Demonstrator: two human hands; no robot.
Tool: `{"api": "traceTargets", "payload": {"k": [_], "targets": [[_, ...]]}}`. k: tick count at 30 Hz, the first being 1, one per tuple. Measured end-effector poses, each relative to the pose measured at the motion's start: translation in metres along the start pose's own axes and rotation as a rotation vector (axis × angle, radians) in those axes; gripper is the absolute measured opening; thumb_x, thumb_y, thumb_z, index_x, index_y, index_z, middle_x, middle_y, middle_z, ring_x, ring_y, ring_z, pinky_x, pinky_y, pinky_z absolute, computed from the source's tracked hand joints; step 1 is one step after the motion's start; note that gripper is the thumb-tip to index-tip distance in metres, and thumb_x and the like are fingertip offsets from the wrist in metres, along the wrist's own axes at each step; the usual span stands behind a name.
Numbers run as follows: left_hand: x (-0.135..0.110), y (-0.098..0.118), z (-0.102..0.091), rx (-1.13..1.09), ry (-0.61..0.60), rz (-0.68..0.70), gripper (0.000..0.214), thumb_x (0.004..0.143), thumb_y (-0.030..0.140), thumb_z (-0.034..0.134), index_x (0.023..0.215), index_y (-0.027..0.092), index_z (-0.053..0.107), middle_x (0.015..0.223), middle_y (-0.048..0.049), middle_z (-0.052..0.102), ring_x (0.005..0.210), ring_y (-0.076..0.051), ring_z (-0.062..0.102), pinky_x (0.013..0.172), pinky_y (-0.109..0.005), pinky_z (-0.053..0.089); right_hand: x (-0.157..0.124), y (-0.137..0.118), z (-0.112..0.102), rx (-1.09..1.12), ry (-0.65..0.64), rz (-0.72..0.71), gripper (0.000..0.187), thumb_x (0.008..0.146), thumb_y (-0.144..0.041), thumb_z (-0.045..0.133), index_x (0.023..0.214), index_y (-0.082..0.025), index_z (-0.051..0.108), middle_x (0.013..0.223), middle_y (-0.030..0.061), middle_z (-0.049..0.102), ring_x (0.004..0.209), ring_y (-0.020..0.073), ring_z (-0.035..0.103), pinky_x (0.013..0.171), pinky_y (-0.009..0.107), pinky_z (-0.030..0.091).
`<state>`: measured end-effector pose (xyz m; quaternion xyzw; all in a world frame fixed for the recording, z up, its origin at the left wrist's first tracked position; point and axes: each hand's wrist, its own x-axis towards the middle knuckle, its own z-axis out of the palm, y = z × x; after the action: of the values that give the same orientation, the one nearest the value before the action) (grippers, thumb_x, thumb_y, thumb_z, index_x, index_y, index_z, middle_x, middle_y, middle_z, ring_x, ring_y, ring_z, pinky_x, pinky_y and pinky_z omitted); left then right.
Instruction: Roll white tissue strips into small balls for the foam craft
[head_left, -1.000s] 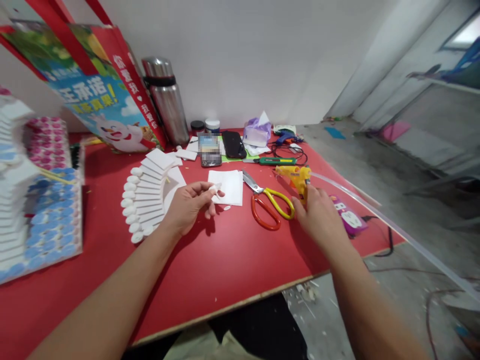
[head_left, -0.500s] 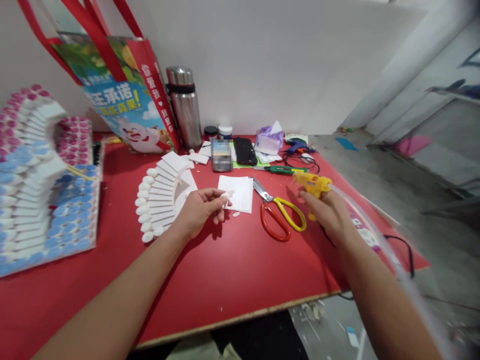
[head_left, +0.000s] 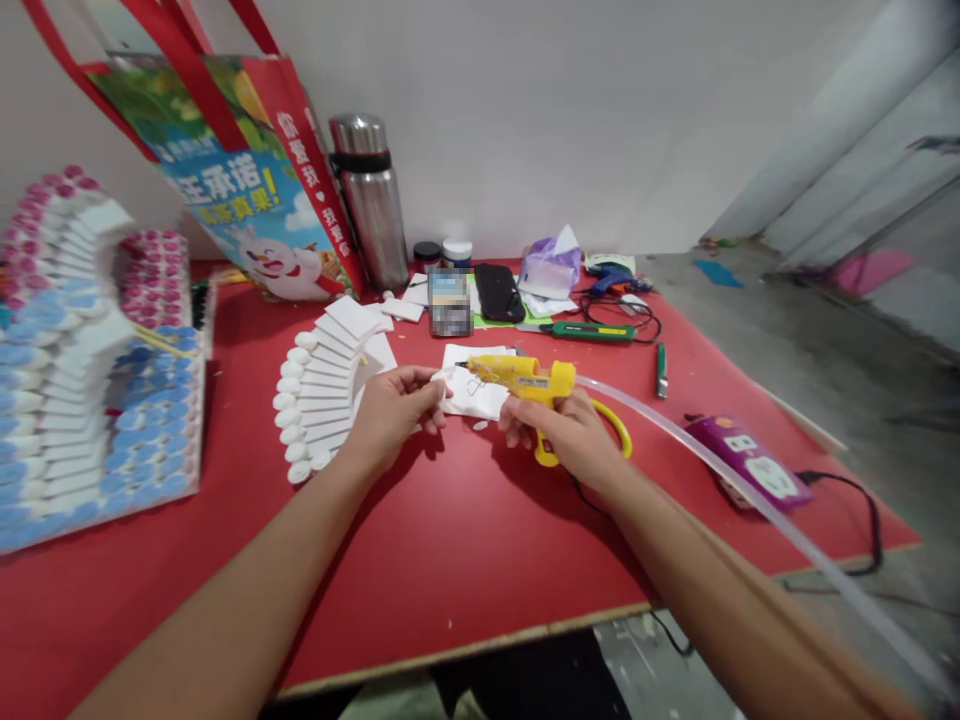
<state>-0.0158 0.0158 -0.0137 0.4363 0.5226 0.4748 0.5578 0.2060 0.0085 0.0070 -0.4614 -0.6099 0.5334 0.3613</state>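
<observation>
My right hand [head_left: 559,425] is wrapped round a yellow hot glue gun [head_left: 525,375], its nozzle pointing left. A long clear glue stick [head_left: 697,445] trails from the gun's back end toward the lower right. Between thumb and fingers, my left hand [head_left: 397,410] pinches a small white piece [head_left: 444,376], close to the nozzle; its exact shape is partly hidden. Beneath the gun lies a white paper pad [head_left: 476,395]. Scissors, mostly covered by the gun and my right hand, show a yellow handle [head_left: 619,430]. Left of my left hand fans a row of white strips with round ends [head_left: 319,385].
Boards with blue and pink round pieces [head_left: 150,430] stand at the left. Behind are a shopping bag [head_left: 255,200], a steel flask [head_left: 371,210], a phone [head_left: 499,293] and a green utility knife [head_left: 592,331]. A purple power strip [head_left: 750,465] lies at the right, its cable near the edge.
My right hand has brought the glue gun left, from beyond the scissors to the white piece in my left hand. The gun now covers much of the scissors. The view has shifted slightly.
</observation>
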Motion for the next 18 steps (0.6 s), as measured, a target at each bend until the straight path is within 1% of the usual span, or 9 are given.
{"api": "traceTargets", "payload": {"k": [3, 9, 18], "targets": [[0.001, 0.0, 0.0, 0.006, 0.003, 0.006, 0.023, 0.078, 0.032, 0.077, 0.086, 0.011, 0.069, 0.054, -0.0027, 0.067, 0.041, -0.01, 0.056, 0.041, -0.019, 0.045, 0.0, 0.007, -0.001, -0.001, -0.015, 0.006, 0.033, 0.089, -0.044, 0.066, 0.074, -0.015, 0.072, 0.061, 0.0029, 0.068, 0.053, 0.0132, 0.058, 0.053, 0.026, 0.043], [-0.001, 0.0, 0.001, 0.005, -0.013, 0.0, 0.026, 0.08, 0.032, 0.074, 0.093, 0.01, 0.069, 0.055, -0.002, 0.067, 0.04, -0.013, 0.056, 0.036, -0.021, 0.047, 0.001, 0.012, 0.001, 0.032, -0.024, 0.008, 0.034, 0.086, -0.045, 0.067, 0.07, -0.016, 0.07, 0.061, 0.0038, 0.068, 0.054, 0.0146, 0.062, 0.053, 0.026, 0.045], [-0.002, 0.002, 0.001, 0.0, -0.042, 0.008, 0.022, 0.083, 0.03, 0.073, 0.093, 0.01, 0.07, 0.055, -0.0022, 0.067, 0.04, -0.011, 0.057, 0.038, -0.019, 0.047, 0.002, 0.013, 0.002, 0.004, -0.041, -0.002, 0.036, 0.09, -0.044, 0.065, 0.067, -0.017, 0.066, 0.058, 0.002, 0.064, 0.052, 0.0141, 0.06, 0.052, 0.027, 0.043]]}}
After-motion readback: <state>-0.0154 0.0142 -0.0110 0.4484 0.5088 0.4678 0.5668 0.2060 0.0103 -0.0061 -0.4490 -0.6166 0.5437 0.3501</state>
